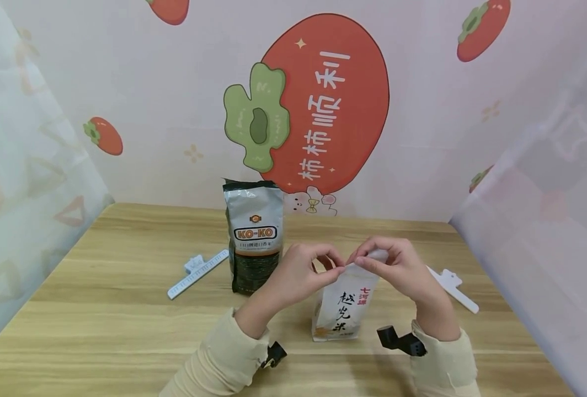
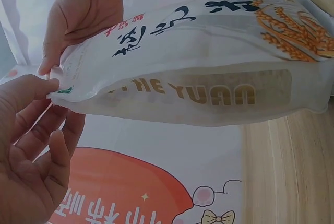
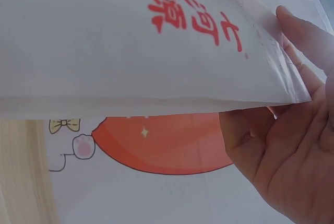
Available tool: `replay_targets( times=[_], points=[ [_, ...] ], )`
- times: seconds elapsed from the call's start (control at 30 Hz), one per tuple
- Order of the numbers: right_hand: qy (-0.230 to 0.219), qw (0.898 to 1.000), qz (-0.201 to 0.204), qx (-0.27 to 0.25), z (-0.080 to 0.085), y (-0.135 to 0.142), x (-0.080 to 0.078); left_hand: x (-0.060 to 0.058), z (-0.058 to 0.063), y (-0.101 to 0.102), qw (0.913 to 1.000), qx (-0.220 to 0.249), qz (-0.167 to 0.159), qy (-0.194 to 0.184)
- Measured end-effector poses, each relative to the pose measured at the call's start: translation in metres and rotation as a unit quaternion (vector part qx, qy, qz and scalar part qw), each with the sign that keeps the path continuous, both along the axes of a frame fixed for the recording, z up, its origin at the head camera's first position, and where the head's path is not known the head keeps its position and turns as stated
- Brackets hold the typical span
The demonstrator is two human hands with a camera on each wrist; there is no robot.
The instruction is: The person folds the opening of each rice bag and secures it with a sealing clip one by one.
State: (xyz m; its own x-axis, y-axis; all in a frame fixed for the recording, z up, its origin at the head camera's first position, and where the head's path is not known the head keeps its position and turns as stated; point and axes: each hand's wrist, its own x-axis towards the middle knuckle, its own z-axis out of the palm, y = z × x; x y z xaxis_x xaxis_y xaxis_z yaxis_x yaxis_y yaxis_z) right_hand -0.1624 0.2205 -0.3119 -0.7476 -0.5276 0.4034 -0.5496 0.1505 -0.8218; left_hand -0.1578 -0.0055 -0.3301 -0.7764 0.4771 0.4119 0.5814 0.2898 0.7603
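Observation:
A white rice bag (image 1: 340, 309) with black and red lettering stands on the table, its top edge between my two hands. My left hand (image 1: 305, 270) pinches the top left corner between thumb and fingers. At the other end of that edge, my right hand (image 1: 398, 267) pinches the bag with its thumb in front and fingers behind. Seen from the left wrist, the bag (image 2: 172, 51) shows a clear side panel with gold letters and printed wheat ears. In the right wrist view, the bag's top corner (image 3: 282, 78) lies against the right hand's fingers.
A black and silver KO-KO rice bag (image 1: 255, 242) stands behind my left hand. Left of it lies a pale blue sealing clip (image 1: 199, 274); a white clip (image 1: 454, 289) lies right of my right hand. Printed cloth walls (image 1: 174, 82) enclose the wooden table (image 1: 100, 309).

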Motion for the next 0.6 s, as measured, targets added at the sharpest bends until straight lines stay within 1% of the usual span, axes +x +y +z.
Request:
replay_targets(
  times=[0.1,0.27,0.37,0.5,0.6],
  points=[
    [0.006,1.0,-0.007,0.001,0.0008,-0.0005,0.0008,0.0002,0.0014,-0.0006,0.9999,-0.008,0.002,0.009],
    [0.009,0.999,-0.024,0.022,0.0026,0.0003,0.0033,0.0013,0.003,-0.0012,0.9995,-0.02,0.006,0.024],
    [0.012,0.999,-0.021,0.029,0.0026,0.0012,0.0044,0.0018,0.0023,-0.0013,0.9993,-0.021,0.003,0.031],
    [0.009,1.0,-0.007,0.029,0.0035,0.0017,0.0053,0.0028,0.0011,-0.0008,0.9993,-0.019,0.0,0.034],
    [0.01,0.999,-0.005,0.036,0.0056,0.0022,0.0058,0.0037,0.0012,-0.0002,0.9993,-0.015,-0.001,0.034]
  ],
)
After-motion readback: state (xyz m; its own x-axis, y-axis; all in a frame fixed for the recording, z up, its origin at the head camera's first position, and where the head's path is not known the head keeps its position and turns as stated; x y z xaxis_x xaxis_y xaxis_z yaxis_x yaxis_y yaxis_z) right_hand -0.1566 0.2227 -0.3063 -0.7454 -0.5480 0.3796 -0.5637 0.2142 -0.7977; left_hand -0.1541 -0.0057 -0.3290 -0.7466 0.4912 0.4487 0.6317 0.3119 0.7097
